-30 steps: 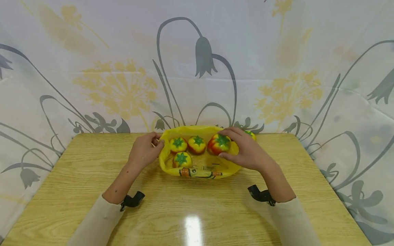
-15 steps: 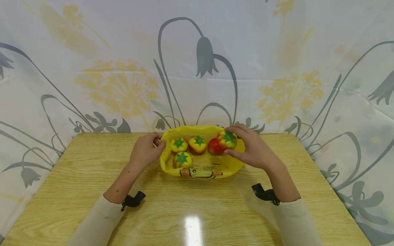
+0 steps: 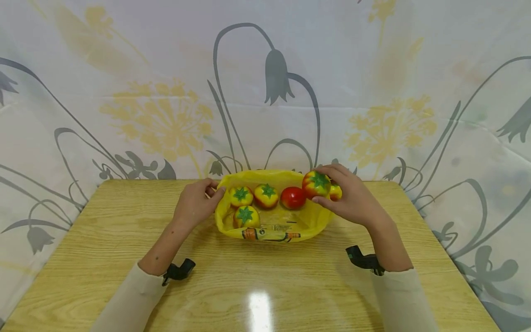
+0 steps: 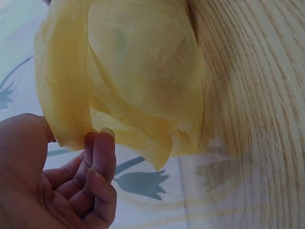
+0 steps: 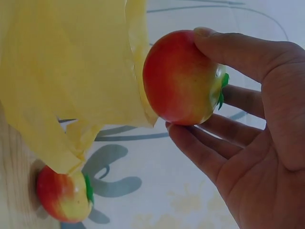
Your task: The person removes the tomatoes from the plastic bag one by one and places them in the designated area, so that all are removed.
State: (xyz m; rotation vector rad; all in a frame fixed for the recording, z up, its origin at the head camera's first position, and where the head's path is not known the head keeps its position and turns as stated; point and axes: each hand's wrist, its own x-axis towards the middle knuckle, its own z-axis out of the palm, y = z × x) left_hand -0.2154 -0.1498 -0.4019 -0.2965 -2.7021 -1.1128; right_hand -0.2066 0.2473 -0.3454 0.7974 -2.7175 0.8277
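A yellow plastic bag lies with its mouth spread wide. My left hand pinches its left rim between thumb and fingers; the left wrist view shows the film caught there. With its fingertips and thumb, my right hand holds a red-and-yellow tomato with a green star-shaped cap, raised at the bag's right rim. In the right wrist view this tomato is apart from the table. Inside the bag are several more: a plain red tomato and yellow-red ones such as this tomato.
Another tomato rests on the wooden table outside the bag's right end, partly behind my right hand. A flower-patterned cloth rises behind the table's back edge. Black wrist mounts sit on both forearms.
My right hand has lifted the tomato up and rightward from inside the bag to its right rim. The red tomato beneath has come into view. The left hand has stayed in place.
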